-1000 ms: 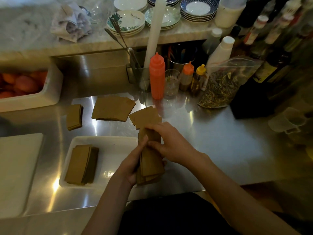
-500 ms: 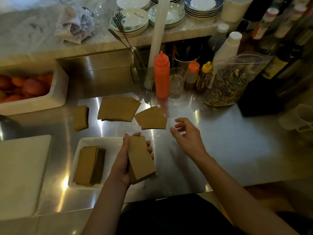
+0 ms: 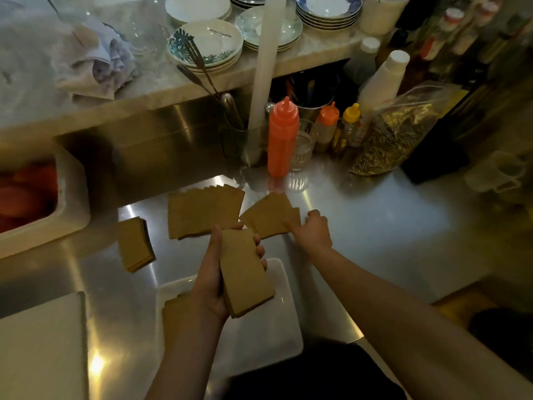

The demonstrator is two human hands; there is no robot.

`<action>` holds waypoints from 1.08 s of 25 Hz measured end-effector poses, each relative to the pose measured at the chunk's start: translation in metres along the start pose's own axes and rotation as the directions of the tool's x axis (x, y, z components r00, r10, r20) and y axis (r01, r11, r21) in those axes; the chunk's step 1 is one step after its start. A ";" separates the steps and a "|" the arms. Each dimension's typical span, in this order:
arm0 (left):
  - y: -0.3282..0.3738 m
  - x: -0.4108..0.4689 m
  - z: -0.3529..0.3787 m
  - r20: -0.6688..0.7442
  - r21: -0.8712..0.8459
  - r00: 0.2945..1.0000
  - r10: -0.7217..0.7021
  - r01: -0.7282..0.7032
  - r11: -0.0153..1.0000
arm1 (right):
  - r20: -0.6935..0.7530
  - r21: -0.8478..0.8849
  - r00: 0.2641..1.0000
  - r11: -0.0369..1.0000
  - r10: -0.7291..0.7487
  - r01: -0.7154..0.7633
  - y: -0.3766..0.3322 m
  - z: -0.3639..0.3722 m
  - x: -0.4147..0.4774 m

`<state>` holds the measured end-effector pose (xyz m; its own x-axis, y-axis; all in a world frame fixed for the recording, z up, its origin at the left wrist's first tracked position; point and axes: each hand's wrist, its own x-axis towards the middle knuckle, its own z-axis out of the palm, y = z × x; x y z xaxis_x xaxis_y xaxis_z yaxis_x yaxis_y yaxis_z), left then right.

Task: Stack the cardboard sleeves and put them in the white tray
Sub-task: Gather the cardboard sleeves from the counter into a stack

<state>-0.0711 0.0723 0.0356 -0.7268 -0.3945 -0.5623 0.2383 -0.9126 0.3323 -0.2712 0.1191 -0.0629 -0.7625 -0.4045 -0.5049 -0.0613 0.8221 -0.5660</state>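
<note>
My left hand (image 3: 212, 280) grips a thick stack of brown cardboard sleeves (image 3: 245, 272) above the white tray (image 3: 277, 327). A second stack of sleeves (image 3: 173, 316) lies in the tray's left part, partly hidden by my left forearm. My right hand (image 3: 313, 230) rests on the small fanned pile of sleeves (image 3: 268, 215) on the steel counter, fingers curled at its right edge. Left of it lies a larger fanned pile (image 3: 202, 210), and a small neat stack (image 3: 134, 243) lies further left.
A red squeeze bottle (image 3: 282, 137), a glass, smaller bottles and a bag of seeds (image 3: 392, 137) stand behind the piles. A white bin of orange fruit (image 3: 66, 197) is at far left, a white board (image 3: 40, 345) at near left. Plates sit on the marble shelf.
My right hand let go of the held stack and reached forward onto the small fanned pile. My left hand kept the stack and lifted it over the tray.
</note>
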 end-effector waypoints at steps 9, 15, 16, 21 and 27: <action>0.028 0.002 -0.010 -0.057 0.064 0.993 -0.104 0.108 0.992 | -0.134 -0.174 0.990 0.983 0.043 -0.066 -0.006 0.025 0.001; 0.037 0.004 -0.019 -0.005 0.052 0.997 -0.077 0.078 0.996 | -0.147 -0.148 0.988 0.986 0.052 -0.074 -0.003 0.025 -0.001; 0.038 0.003 -0.018 0.028 0.044 0.997 -0.065 0.064 0.997 | -0.150 -0.110 0.986 0.990 0.065 -0.082 -0.002 0.026 -0.001; 0.039 0.005 -0.018 0.089 0.006 0.994 -0.057 0.057 0.998 | -0.193 -0.102 0.974 0.985 0.117 -0.139 -0.010 0.034 -0.005; 0.039 0.007 -0.019 0.105 0.013 0.994 -0.043 0.042 0.999 | -0.197 -0.190 0.972 0.968 0.126 -0.164 -0.013 0.041 -0.007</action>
<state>-0.0549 0.0315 0.0306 -0.8000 -0.3414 -0.4935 0.1992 -0.9268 0.3183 -0.2392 0.0948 -0.0788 -0.8759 -0.2107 -0.4341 -0.0567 0.9384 -0.3410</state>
